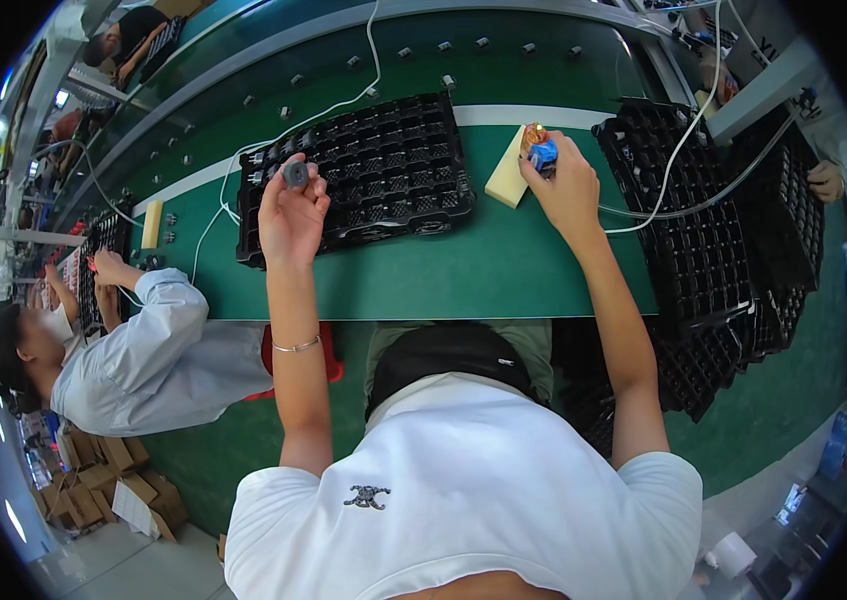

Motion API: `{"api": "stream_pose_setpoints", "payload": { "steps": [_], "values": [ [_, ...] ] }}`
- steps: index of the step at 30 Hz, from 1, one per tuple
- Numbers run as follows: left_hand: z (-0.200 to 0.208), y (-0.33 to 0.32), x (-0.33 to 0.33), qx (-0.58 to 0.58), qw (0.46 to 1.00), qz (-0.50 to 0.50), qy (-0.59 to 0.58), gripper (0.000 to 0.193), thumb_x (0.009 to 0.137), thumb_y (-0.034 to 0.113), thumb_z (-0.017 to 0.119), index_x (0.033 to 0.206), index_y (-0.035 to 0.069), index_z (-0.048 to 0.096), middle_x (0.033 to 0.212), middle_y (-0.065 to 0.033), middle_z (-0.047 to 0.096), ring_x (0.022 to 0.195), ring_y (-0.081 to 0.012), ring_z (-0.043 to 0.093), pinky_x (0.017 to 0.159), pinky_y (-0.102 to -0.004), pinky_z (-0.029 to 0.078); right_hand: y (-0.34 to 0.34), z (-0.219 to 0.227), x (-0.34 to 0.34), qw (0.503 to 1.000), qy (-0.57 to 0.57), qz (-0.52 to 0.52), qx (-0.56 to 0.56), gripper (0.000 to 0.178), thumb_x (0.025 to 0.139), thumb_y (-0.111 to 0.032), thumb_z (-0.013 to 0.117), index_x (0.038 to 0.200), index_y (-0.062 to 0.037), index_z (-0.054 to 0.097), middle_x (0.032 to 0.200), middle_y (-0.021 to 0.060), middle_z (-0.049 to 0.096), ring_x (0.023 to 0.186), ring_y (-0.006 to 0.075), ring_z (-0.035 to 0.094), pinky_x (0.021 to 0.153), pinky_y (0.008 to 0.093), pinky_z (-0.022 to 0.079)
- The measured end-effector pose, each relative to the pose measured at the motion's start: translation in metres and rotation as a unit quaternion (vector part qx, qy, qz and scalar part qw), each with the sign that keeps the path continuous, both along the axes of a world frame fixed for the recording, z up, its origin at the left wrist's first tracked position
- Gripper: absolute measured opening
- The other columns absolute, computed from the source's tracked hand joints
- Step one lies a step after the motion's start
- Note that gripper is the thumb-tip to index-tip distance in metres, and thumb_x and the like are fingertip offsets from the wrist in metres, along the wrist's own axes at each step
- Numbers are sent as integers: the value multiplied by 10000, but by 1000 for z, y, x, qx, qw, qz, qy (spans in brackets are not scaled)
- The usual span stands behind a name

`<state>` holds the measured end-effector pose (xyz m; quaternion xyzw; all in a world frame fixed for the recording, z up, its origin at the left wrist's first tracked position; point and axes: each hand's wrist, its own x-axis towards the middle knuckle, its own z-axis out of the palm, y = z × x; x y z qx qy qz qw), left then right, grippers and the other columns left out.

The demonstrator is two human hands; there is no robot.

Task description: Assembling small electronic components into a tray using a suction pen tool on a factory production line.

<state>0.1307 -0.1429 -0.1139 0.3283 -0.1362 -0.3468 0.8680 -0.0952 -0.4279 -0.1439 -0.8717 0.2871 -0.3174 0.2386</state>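
Note:
My left hand [289,222] is raised palm up over the near left part of a black plastic tray [398,165] with rows of square pockets. Its curled fingers hold a small round grey part [295,175]. Small pieces sit in the tray's left pockets. To the right, my right hand [570,188] grips a small blue thing with a shiny orange top [541,152]; its exact kind is unclear. Right beside that hand, a pale yellow foam block [506,182] lies on the green table [363,285].
Stacked black pocketed trays [678,215] stand at the right. A white cable [318,112] crosses the table, and a clear hose [713,200] runs past my right wrist. Several small parts [448,82] sit on the far green surface. At the left a co-worker's sleeve [168,310] reaches near the table.

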Motion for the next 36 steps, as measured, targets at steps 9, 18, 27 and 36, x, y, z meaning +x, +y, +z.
{"api": "stream_pose_setpoints", "payload": {
  "steps": [9, 18, 27, 36],
  "values": [
    [-6, -7, -15, 59, 998, 24, 3, 361, 1007, 254, 435, 1257, 3, 504, 983, -122, 605, 710, -177, 535, 598, -281, 430, -2, 4, 3, 1000, -10, 10, 13, 494, 775, -290, 713, 1172, -21, 593, 889, 130, 628, 715, 303, 643, 651, 390, 507],
    [1, -9, -37, 140, 983, -4, -121, 485, 1015, 295, 416, 1413, 17, 422, 818, -43, 530, 639, -103, 460, 542, -244, 371, -60, 12, 63, 997, 74, 9, 15, 536, 749, -326, 695, 1178, -18, 604, 880, 199, 679, 838, 389, 662, 740, 439, 523],
    [3, -14, -65, 194, 965, 52, -166, 151, 941, 171, 612, 1014, 52, 555, 822, -92, 647, 601, -98, 530, 507, -224, 418, -117, -22, 127, 998, 55, -22, -38, 450, 746, -347, 713, 1097, -75, 642, 883, 207, 687, 858, 394, 663, 756, 460, 524],
    [26, -44, -84, 187, 950, 56, -244, 177, 875, 71, 664, 1011, -12, 588, 854, -126, 691, 559, -66, 525, 486, -189, 429, -33, 39, 83, 912, -135, 213, 323, 319, 834, -220, 695, 1072, -18, 630, 803, 26, 630, 625, 79, 569, 532, 205, 431]
  ]
}}
